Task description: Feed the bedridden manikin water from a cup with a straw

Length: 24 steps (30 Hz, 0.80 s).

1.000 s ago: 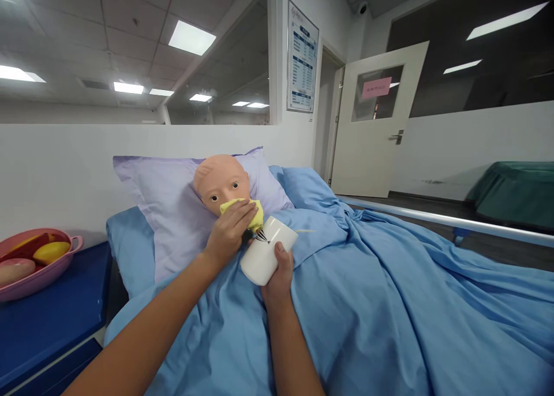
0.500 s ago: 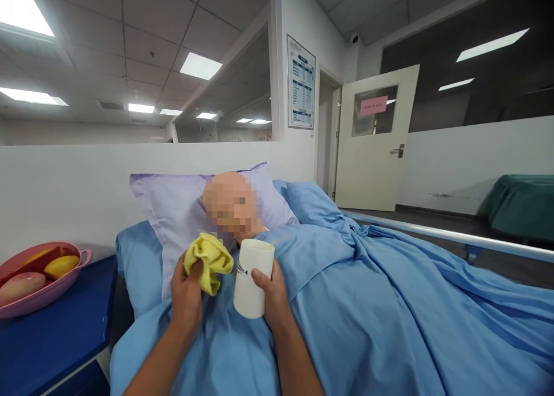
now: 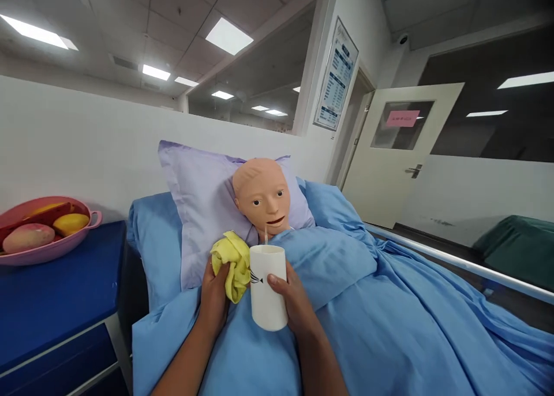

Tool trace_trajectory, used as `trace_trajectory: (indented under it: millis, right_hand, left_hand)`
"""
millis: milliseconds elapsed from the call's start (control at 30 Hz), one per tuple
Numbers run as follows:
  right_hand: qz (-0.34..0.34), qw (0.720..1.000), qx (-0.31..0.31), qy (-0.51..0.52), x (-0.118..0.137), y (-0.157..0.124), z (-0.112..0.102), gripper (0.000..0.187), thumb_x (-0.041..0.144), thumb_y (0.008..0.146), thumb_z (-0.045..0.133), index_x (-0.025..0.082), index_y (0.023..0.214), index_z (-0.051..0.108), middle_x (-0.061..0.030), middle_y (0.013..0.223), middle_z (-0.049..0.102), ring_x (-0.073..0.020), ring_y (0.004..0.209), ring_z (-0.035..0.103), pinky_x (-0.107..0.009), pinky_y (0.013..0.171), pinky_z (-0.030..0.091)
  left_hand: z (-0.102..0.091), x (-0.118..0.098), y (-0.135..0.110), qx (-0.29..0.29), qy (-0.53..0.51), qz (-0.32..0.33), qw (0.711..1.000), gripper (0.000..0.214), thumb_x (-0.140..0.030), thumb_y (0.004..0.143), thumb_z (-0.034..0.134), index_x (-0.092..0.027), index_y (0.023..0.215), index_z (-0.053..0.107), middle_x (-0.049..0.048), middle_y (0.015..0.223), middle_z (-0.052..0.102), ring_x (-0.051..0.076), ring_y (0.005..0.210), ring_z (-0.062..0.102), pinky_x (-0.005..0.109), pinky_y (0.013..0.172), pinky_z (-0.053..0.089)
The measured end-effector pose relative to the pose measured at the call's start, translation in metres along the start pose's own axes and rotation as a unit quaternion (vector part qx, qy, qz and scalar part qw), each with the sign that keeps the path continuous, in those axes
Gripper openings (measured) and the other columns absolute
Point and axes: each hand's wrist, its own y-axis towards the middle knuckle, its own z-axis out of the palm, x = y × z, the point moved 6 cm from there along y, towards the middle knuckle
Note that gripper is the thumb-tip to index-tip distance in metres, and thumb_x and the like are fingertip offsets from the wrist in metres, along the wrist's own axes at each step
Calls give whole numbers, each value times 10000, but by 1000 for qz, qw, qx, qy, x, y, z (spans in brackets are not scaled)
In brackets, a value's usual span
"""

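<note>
My left hand (image 3: pixel 215 289) is closed on a crumpled yellow cloth (image 3: pixel 234 262), which hangs down beside the cup. In my right hand (image 3: pixel 294 298) is a white cup (image 3: pixel 267 298) with a small black drawing on its side, the thumb across its front. A clear straw (image 3: pixel 266 235) sticks up from the cup, its top near the chin of a mannequin (image 3: pixel 262 185). The mannequin's head lies on a lilac pillow (image 3: pixel 197 194), its mouth slightly parted. A blue quilt (image 3: pixel 346 321) covers it up to the neck. The cup's inside cannot be made out.
On the left, a blue bedside cabinet (image 3: pixel 60 303) bears a pink basket (image 3: pixel 47 256) with several fruits. A metal bed rail (image 3: pixel 467 266) runs along the far right side. Behind it a door (image 3: pixel 389 176) stands ajar, and something under a green cover (image 3: pixel 519 249) is at the right edge.
The view has tilted and shifted, so the scene sits differently. The straw now stands upright toward the mannequin's mouth; before, it leaned right at the cup's rim. Both hands keep their hold.
</note>
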Motion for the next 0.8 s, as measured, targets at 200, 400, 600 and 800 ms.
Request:
trace_trajectory:
  millis: [200,400,600,800]
  right_hand:
    - [-5,1000,-7,-18,-1,0,-4,549,487,738,769,193,1180,627,-74,957,726,-234,793,685,-316,638,549]
    - [11,1000,-19,-15,0,0,-4,593,487,713,795,218,1210,614,-72,1003,718,-233,825,677,-329,686,555]
    - [14,999,-36,-6,1,0,-5,576,489,713,798,230,1195,617,-60,989,718,-214,800,676,-308,668,552]
    - [24,998,-59,13,1,1,-5,534,475,734,787,208,1168,628,-54,948,721,-197,763,675,-287,641,551]
  left_hand:
    - [-1,1,0,-5,-1,8,1000,506,-401,828,702,-245,1285,553,64,1173,702,208,1016,693,310,862,557]
    - [-3,1,0,-16,15,8,1000,514,-420,829,694,-242,1292,560,62,1159,703,213,1006,686,312,849,550]
    - [-6,4,3,-14,19,21,1000,502,-426,829,694,-241,1279,569,67,1180,690,220,1008,679,329,871,538]
    - [-8,4,4,-23,41,28,998,492,-432,833,688,-240,1270,570,58,1157,690,218,1027,663,324,882,529]
